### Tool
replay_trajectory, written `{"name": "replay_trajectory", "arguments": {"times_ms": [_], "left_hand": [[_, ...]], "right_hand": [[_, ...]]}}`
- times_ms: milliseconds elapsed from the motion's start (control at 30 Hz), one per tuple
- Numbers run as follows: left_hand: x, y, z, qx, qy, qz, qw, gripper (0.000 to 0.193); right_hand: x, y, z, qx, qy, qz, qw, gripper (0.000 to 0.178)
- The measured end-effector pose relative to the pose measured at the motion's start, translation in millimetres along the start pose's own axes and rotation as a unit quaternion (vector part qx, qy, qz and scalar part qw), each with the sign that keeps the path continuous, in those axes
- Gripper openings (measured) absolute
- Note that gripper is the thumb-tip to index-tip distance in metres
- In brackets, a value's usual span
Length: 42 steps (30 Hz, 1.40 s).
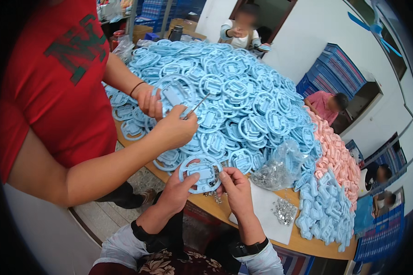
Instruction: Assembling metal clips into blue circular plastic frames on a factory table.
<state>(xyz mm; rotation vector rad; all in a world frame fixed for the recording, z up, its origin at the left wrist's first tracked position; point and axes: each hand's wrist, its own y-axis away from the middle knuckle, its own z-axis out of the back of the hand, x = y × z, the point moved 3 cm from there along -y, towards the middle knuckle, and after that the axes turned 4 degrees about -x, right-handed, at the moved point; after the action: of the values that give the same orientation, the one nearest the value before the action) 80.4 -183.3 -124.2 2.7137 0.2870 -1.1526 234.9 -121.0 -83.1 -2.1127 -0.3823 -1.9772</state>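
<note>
In front of me I hold a light-blue plastic steering-wheel-shaped part (203, 171), with a rectangular middle and open gaps inside its ring. My left hand (179, 188) is closed on its left side, thumb across the lower face. At the right rim, the thumb and fingers of my right hand (236, 185) are pinched together; whether a small metal piece is between them is hidden. Just beyond lies a big heap of the same blue wheels (243, 103). Small metal pieces (284, 211) lie on a white board (264, 211) to my right.
On my left, a co-worker in a red shirt (73, 91) holds another wheel (175, 91) and a thin metal tool (201, 103). A clear bag of metal pieces (280, 169), smaller blue parts (326, 208) and pink parts (337, 156) cover the right of the wooden table (319, 246).
</note>
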Motion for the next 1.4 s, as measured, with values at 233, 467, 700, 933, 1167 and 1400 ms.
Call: {"name": "replay_trajectory", "arguments": {"times_ms": [233, 467, 700, 933, 1167, 1400], "left_hand": [[-1, -2, -7, 0.006, 0.029, 0.016, 0.999, 0.041], [-1, -2, -19, 0.003, 0.021, 0.017, 1.0, 0.041], [13, -11, -2, 0.015, 0.016, 0.008, 1.0, 0.045], [6, -8, -31, 0.035, 0.078, 0.054, 0.995, 0.043], [9, -37, -58, -0.006, 0.019, -0.011, 1.0, 0.045], [44, 84, 96, -0.009, -0.051, -0.022, 0.998, 0.046]], "right_hand": [[9, 0, 2, -0.002, 0.007, 0.007, 1.0, 0.023], [6, 2, 13, 0.008, -0.008, 0.01, 1.0, 0.024], [9, 3, 8, 0.004, -0.013, 0.003, 1.0, 0.02], [-1, 4, 19, -0.021, -0.033, 0.015, 0.999, 0.02], [-10, 5, -7, -0.041, -0.108, -0.046, 0.992, 0.025], [-94, -5, 40, -0.038, -0.098, 0.019, 0.994, 0.052]]}}
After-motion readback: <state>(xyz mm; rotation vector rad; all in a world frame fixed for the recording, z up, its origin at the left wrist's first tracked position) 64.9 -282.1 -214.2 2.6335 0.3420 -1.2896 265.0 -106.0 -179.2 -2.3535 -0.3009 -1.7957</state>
